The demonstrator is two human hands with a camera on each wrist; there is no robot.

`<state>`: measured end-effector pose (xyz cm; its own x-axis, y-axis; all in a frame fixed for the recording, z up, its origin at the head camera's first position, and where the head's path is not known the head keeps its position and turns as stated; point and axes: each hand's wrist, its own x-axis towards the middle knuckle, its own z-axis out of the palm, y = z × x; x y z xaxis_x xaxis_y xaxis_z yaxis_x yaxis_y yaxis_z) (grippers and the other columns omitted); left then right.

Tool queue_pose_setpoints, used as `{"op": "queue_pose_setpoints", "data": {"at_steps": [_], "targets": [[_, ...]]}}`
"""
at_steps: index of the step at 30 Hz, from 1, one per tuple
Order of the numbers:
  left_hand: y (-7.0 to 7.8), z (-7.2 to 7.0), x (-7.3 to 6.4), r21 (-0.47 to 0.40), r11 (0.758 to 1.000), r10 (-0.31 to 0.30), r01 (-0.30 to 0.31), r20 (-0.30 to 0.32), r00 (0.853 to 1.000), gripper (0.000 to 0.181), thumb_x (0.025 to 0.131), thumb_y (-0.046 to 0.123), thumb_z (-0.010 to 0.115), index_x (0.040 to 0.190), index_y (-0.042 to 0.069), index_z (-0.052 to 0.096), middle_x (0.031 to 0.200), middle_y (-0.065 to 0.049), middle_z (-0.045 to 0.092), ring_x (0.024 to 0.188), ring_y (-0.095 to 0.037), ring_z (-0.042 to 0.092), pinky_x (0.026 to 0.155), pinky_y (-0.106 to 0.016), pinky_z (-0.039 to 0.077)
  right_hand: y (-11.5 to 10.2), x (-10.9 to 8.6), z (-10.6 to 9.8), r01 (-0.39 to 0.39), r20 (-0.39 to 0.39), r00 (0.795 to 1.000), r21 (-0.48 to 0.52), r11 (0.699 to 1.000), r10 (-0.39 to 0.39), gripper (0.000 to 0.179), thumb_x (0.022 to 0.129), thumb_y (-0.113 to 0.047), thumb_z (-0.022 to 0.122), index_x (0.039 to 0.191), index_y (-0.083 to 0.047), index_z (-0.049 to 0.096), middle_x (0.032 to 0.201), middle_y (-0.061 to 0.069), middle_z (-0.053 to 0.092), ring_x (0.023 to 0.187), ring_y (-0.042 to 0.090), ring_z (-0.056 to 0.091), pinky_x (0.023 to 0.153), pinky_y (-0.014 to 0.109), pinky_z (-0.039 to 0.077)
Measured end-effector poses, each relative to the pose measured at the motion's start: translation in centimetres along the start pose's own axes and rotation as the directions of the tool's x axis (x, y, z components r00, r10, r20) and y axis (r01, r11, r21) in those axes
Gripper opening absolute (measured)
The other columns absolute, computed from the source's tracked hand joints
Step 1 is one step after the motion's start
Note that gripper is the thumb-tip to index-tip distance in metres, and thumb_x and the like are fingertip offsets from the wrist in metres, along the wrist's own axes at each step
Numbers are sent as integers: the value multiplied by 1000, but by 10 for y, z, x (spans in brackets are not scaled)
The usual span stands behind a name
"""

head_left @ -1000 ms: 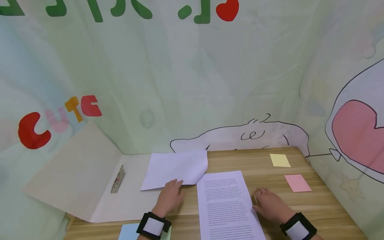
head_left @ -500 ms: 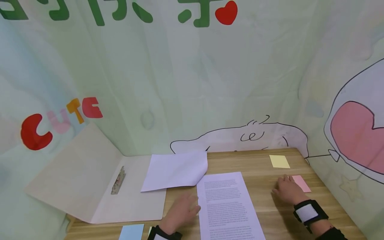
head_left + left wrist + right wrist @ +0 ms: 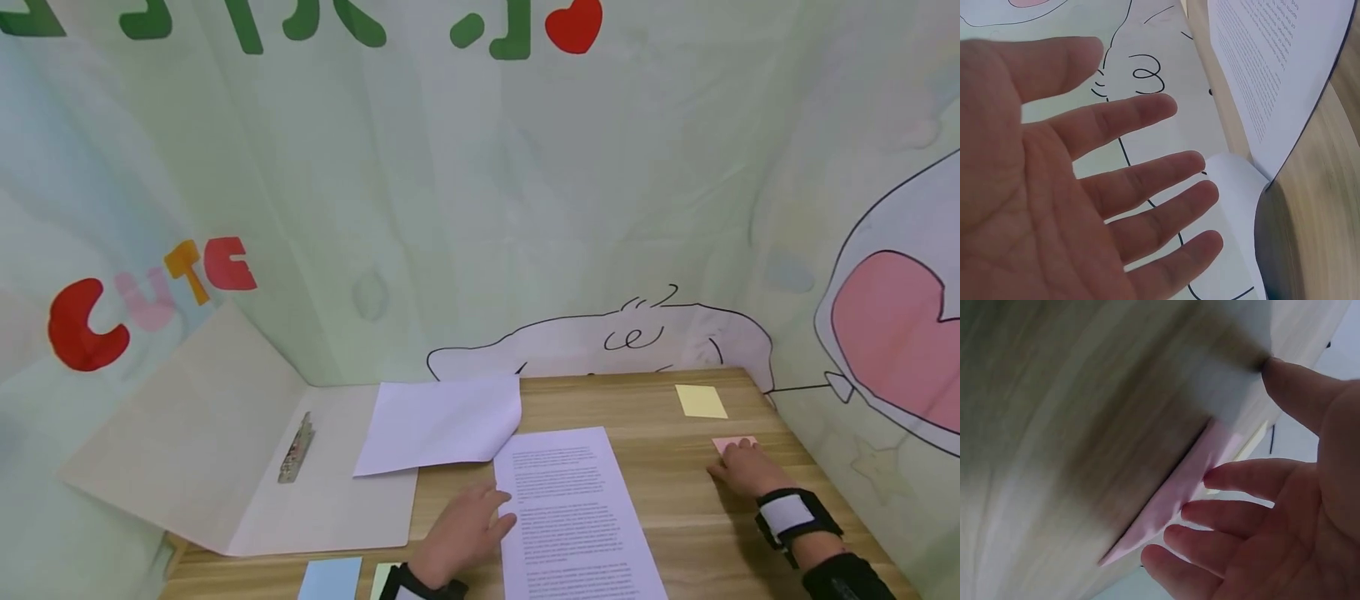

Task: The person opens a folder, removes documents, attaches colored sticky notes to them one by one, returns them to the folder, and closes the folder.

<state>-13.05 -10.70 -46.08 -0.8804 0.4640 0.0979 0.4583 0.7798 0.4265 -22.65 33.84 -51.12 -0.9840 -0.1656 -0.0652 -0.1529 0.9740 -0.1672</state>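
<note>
My right hand (image 3: 752, 472) reaches over the pink sticky note (image 3: 731, 442) on the right of the table and hides most of it. In the right wrist view its fingertips rest on or just over the pink note (image 3: 1166, 494), and the thumb stands apart from them. My left hand (image 3: 467, 533) is at the left edge of a printed sheet (image 3: 573, 517). The left wrist view shows its fingers (image 3: 1147, 169) spread and nearly straight, holding nothing.
An open folder (image 3: 330, 517) with a metal clip (image 3: 296, 448) stands at the left. A blank sheet (image 3: 438, 425) overlaps it. A yellow note (image 3: 701, 402) lies far right; blue (image 3: 330, 578) and pale green (image 3: 381, 580) notes lie at the front.
My right hand has moved right, from the printed sheet's edge to the pink note. The left hand has come down and right, from the blank sheet to the printed sheet's left edge.
</note>
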Motion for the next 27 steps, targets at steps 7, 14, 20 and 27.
{"op": "queue_pose_setpoints", "data": {"at_steps": [7,14,20,27], "targets": [[4,-2,3,-17,999,-37,38,48,998,34,94,31,55,112,4,64,122,-20,57,116,-35,50,95,-47,40,9,5,-6,-23,10,1000,8,1000,23,27,88,-12,58,63,-3,55,65,8,48,58,22,44,55,38,39],[5,-5,5,-16,998,-59,61,75,995,34,94,32,54,113,5,64,123,-19,56,118,-34,50,95,-47,40,16,11,-8,-126,14,992,51,991,126,17,86,-7,53,72,3,56,66,9,46,57,23,45,53,34,36],[6,-5,5,-21,998,-63,65,90,994,35,95,33,54,113,5,64,123,-18,57,118,-33,50,96,-46,40,16,13,-4,-71,-7,997,19,997,71,17,82,-7,52,73,7,56,67,12,50,59,26,46,55,41,40],[7,-5,4,-29,998,-55,58,91,994,36,95,33,53,113,5,65,119,-14,59,114,-28,52,93,-43,43,12,16,1,-80,-55,995,-7,997,80,25,95,-6,43,84,15,47,70,24,53,66,42,57,60,52,46]]}}
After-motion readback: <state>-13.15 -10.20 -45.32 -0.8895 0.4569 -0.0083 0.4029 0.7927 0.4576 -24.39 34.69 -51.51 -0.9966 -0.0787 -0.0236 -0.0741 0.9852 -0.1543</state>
